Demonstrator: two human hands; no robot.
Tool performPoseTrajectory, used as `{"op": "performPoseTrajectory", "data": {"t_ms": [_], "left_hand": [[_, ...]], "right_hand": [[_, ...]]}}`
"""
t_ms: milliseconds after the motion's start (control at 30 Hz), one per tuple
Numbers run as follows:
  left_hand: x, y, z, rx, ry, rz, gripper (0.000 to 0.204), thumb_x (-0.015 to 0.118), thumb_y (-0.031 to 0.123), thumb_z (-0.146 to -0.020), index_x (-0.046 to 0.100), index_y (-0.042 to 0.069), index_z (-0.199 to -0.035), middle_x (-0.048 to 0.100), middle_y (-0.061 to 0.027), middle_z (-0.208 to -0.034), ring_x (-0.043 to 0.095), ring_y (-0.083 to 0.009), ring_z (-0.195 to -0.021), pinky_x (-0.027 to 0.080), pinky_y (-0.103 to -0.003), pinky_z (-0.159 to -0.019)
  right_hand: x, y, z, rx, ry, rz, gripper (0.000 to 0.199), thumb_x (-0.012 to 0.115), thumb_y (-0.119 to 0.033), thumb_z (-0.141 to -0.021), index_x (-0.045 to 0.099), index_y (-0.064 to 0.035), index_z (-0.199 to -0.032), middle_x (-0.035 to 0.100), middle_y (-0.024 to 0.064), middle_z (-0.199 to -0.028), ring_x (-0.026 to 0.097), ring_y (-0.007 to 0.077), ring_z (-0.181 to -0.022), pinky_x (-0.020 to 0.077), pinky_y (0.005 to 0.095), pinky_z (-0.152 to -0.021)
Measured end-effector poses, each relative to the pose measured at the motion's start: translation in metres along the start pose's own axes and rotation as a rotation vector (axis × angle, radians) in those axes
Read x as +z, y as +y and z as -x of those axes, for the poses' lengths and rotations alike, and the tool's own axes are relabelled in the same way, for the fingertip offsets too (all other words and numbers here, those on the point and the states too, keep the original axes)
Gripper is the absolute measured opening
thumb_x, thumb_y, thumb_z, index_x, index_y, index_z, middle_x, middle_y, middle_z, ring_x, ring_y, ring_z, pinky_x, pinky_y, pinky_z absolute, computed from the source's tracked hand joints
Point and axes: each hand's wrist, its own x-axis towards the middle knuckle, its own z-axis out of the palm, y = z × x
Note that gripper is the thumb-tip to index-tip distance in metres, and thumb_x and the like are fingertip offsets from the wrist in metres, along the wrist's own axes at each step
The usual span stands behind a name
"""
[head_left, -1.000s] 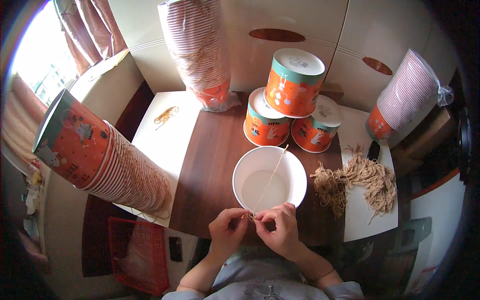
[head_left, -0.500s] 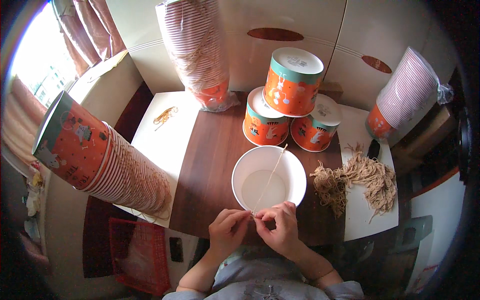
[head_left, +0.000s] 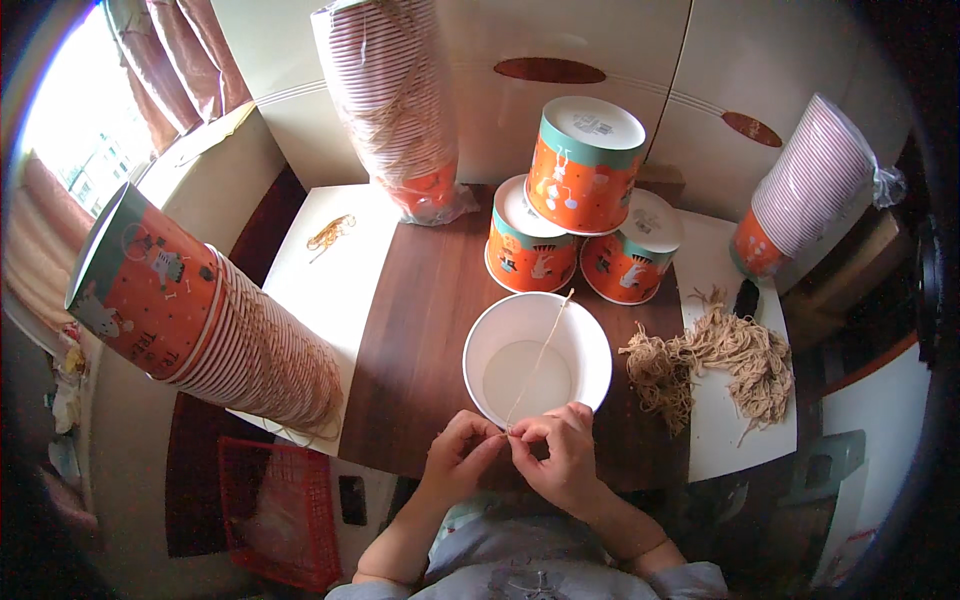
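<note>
A white-lined paper bucket [head_left: 592, 365] stands mouth up in front of me. A thin tan cord [head_left: 543, 345] runs across its opening, with one end at the far rim and the other at my fingers by the near rim. My left hand [head_left: 456, 460] pinches the cord's near end, and my right hand [head_left: 560, 455] pinches it too, their fingertips almost meeting. What exactly lies between the fingertips is too small to make out. To the right of the bucket, a loose heap of cut tan cords [head_left: 740, 360] spreads over the table.
Three upturned orange-and-green buckets [head_left: 585, 185] are piled behind the bucket. A tall leaning stack of corded buckets [head_left: 240, 330] occupies the left. Plastic-wrapped stacks stand at the back [head_left: 390, 110] and right [head_left: 805, 190]. Some cord [head_left: 330, 235] lies on the white table panel. A red crate [head_left: 280, 510] sits below.
My left hand has shifted slightly, its fingertips now closer to those of my right hand. The cord curves a little more across the opening. The right hand has hardly moved.
</note>
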Motion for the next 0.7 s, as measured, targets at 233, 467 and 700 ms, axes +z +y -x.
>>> {"op": "performPoseTrajectory", "data": {"t_ms": [233, 467, 700], "left_hand": [[-0.003, 0.014, -0.001, -0.319, -0.125, 0.457, 0.003, 0.053, 0.010, -0.083, 0.053, 0.007, -0.083, 0.050, 0.0063, -0.075, 0.039, 0.0006, -0.062, 0.030, -0.014, -0.053], [-0.006, 0.013, -0.002, -0.324, -0.126, 0.438, 0.004, 0.054, 0.012, -0.083, 0.055, 0.007, -0.083, 0.050, 0.0073, -0.069, 0.036, 0.0021, -0.055, 0.025, -0.012, -0.047], [-0.005, 0.019, -0.001, -0.326, -0.093, 0.469, 0.005, 0.057, 0.011, -0.082, 0.057, 0.006, -0.082, 0.055, 0.0049, -0.075, 0.040, 0.0018, -0.056, 0.028, -0.012, -0.048]], "right_hand": [[-0.016, 0.002, -0.013, -0.051, -0.111, 0.011, 0.026, 0.060, -0.005, -0.067, 0.050, -0.0085, -0.091, 0.058, 0.0001, -0.088, 0.052, 0.0196, -0.084, 0.0319, 0.0389, -0.082], [-0.027, 0.010, -0.026, -0.112, -0.448, 0.029, 0.030, 0.060, -0.008, -0.066, 0.052, -0.0073, -0.095, 0.055, 0.0055, -0.087, 0.054, 0.0196, -0.085, 0.0328, 0.0445, -0.092], [-0.024, 0.011, -0.024, -0.071, -0.411, -0.199, 0.018, 0.064, -0.012, -0.069, 0.054, -0.0070, -0.083, 0.055, 0.0042, -0.075, 0.055, 0.0206, -0.074, 0.0380, 0.0443, -0.087]]}}
